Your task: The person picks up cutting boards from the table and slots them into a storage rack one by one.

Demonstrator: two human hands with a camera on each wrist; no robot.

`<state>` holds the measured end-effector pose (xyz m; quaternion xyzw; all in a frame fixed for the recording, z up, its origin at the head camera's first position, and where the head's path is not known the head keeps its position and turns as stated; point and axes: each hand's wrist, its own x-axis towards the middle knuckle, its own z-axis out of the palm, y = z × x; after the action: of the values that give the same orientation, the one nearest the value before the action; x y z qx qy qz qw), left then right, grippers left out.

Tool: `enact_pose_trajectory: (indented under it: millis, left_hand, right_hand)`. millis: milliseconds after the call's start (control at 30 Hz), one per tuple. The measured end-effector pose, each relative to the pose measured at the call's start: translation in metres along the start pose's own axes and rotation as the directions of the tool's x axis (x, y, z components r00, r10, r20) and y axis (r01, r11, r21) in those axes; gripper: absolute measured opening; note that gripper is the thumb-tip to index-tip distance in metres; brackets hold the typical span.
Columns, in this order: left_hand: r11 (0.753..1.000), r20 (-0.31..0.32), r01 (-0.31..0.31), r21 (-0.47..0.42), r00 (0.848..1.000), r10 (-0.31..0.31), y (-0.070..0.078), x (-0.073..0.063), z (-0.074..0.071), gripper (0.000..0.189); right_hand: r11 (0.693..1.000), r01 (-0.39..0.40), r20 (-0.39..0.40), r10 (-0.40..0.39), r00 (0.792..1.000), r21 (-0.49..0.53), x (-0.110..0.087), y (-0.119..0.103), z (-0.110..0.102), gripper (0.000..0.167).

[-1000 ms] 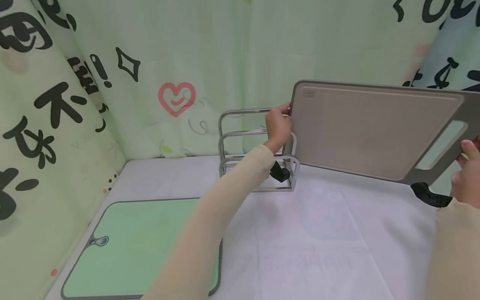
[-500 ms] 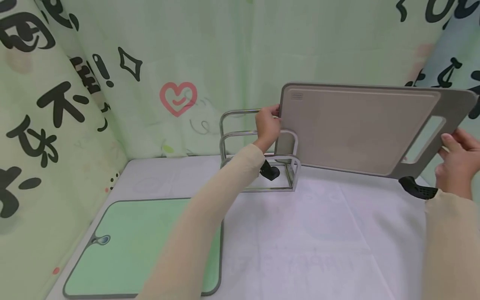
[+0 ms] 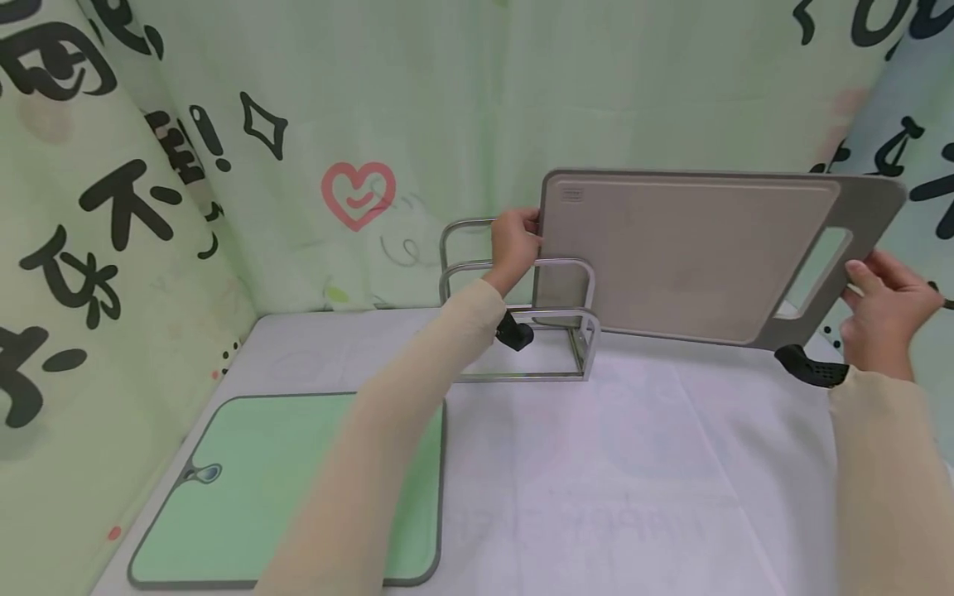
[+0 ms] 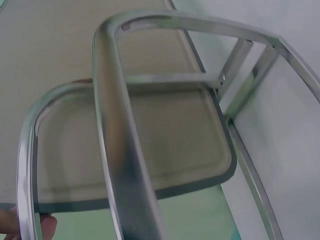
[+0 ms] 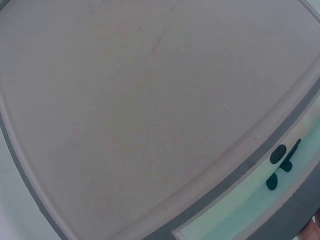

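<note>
- holding the grey cutting board (image 3: 689,252) upright on edge, we pinch its left edge with the left hand (image 3: 513,247), fingers curled round it, and grip its handle end with the right hand (image 3: 883,310).
- we keep the board's lower left corner between the hoops of the steel rack (image 3: 522,314), level and square to the slot.
- open counter (image 3: 633,463) lies in front; the green board (image 3: 283,488) lies flat well to the left, the curtain (image 3: 447,99) close behind.

Pale green fabric curtain (image 3: 462,108) with black characters, red heart at 11 o'clock; white cloth-covered table (image 3: 633,463) below, evenly lit.
</note>
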<state>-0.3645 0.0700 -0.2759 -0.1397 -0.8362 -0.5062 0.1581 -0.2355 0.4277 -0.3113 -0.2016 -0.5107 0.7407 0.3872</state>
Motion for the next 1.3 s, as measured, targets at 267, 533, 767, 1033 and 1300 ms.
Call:
enact_pose_trajectory:
  millis: [267,533,767,1033,1300]
  left_hand:
    - [1.0,0.119,0.007,-0.008,0.993,-0.006,-0.013,0.005,-0.019,0.031]
    - [0.995,0.201,0.059,-0.075,0.979,-0.042,-0.023,0.009,-0.038,0.036]
    - [0.99,0.221,0.104,-0.099,0.972,-0.08,-0.029,0.009,-0.053,0.037]
    - [0.989,0.215,0.106,-0.104,0.973,-0.082,-0.035,0.007,-0.068,0.034]
    - [0.991,0.216,0.1,-0.087,0.973,-0.079,-0.043,0.007,-0.076,0.033]
  right_hand:
    - [1.0,-0.011,0.066,0.012,0.998,-0.021,0.002,0.001,0.009,0.047]
    - [1.0,-0.013,0.213,0.013,0.977,0.0,0.01,0.004,0.012,0.051]
    - [0.995,-0.095,0.332,0.083,0.94,0.019,0.015,0.001,0.017,0.045]
    - [0.997,-0.004,0.378,0.034,0.925,-0.082,0.014,0.006,0.026,0.043]
    - [0.997,0.01,0.417,0.024,0.909,-0.079,0.016,0.007,0.034,0.043]
